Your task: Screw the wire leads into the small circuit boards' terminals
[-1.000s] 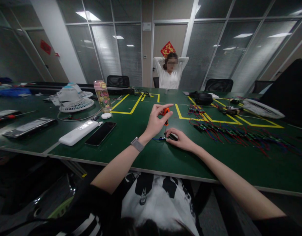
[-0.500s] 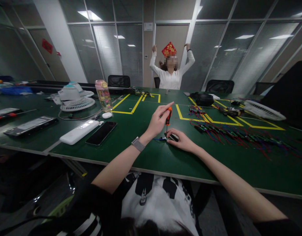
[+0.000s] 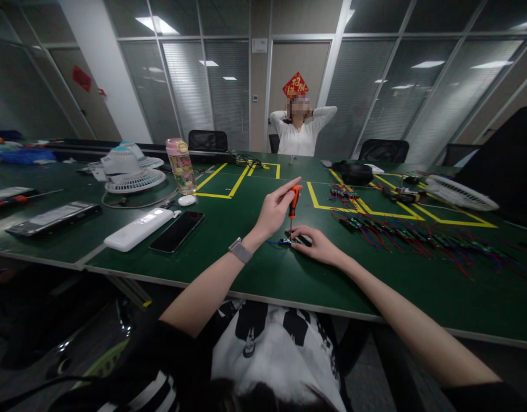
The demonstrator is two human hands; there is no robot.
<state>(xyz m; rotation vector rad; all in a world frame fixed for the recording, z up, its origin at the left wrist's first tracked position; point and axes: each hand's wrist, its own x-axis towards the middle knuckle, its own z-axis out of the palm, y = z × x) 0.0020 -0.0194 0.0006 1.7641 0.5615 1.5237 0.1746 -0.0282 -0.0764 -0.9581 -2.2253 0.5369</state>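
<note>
My left hand (image 3: 274,210) pinches the top of a small orange-handled screwdriver (image 3: 293,201), which stands upright with its tip on a small dark part (image 3: 289,242) with thin wires on the green table (image 3: 254,269). My right hand (image 3: 315,243) lies on the table and presses its fingers on that part. A watch sits on my left wrist (image 3: 240,250).
A row of similar wired parts (image 3: 417,237) stretches to the right. A black phone (image 3: 176,232), a white power bank (image 3: 138,229), a white mouse (image 3: 186,201), a pink-capped bottle (image 3: 179,166) and a white fan (image 3: 128,167) lie on the left. A person in white (image 3: 301,134) sits across the table.
My left fingers have shifted on the screwdriver's handle, which stays upright on the part. The person opposite raised both arms, then brought them behind the head.
</note>
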